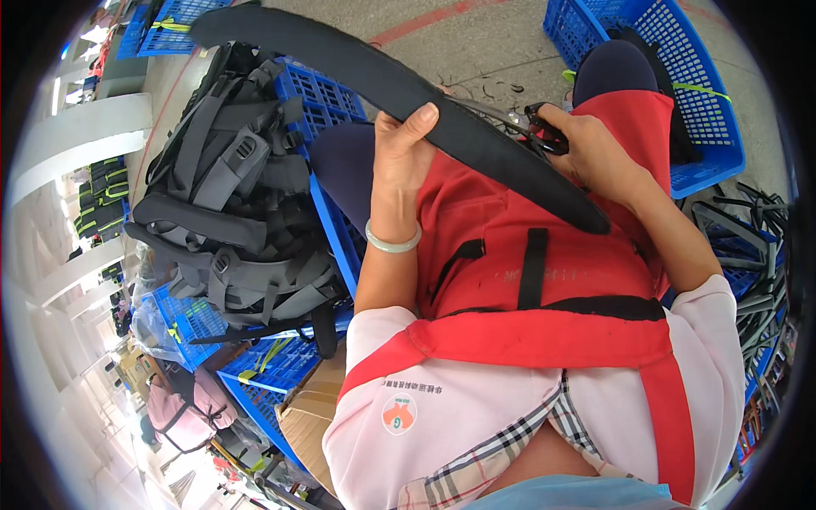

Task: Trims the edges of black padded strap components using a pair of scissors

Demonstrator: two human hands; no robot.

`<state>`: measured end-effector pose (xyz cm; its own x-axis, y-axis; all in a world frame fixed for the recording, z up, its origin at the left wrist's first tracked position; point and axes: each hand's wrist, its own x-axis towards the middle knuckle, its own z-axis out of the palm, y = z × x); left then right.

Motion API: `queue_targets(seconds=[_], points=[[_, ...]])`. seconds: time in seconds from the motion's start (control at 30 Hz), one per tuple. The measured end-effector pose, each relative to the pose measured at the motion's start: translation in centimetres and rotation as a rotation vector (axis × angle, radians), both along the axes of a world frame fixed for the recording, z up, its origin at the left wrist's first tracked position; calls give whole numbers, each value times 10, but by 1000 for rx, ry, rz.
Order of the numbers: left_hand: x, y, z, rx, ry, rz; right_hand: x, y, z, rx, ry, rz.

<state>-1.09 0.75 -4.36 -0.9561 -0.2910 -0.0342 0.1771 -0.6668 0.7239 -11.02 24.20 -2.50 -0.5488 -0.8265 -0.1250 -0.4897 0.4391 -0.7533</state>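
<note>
A long, curved black padded strap (480,140) stretches diagonally over my lap, from the upper left down toward the right. My left hand (404,151) grips its near edge around the middle, thumb on top and the other fingers hidden underneath. On the far side of the strap, my right hand (588,146) holds a pair of scissors (552,140) by the black handles. The metal blades point left along the strap's far edge. Whether they touch the strap or a thread I cannot tell. A red apron (484,272) covers my lap beneath.
To my left, a heap of grey and black straps with buckles (234,178) lies on a blue crate (319,93). A blue basket (705,93) stands at the far right. More dark strips (756,272) pile up on the right. Black scraps litter the floor (501,51) ahead.
</note>
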Motion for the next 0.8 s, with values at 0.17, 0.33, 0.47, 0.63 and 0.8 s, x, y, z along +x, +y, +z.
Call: queue_targets(seconds=[0.17,0.33,0.47,0.63,0.8], points=[[0,-1,-9,-80,-2,7,3,1,5,-92,-130,34],[0,7,-11,-112,25,21,9,-6,9,-91,-77,-5],[0,14,-11,-99,61,36,10,-9,5,-148,-24,-23],[5,14,-15,-57,46,30,11,-12,0,-18,-117,-14],[7,10,-17,-22,48,-23,10,-11,3,10,-127,-29]])
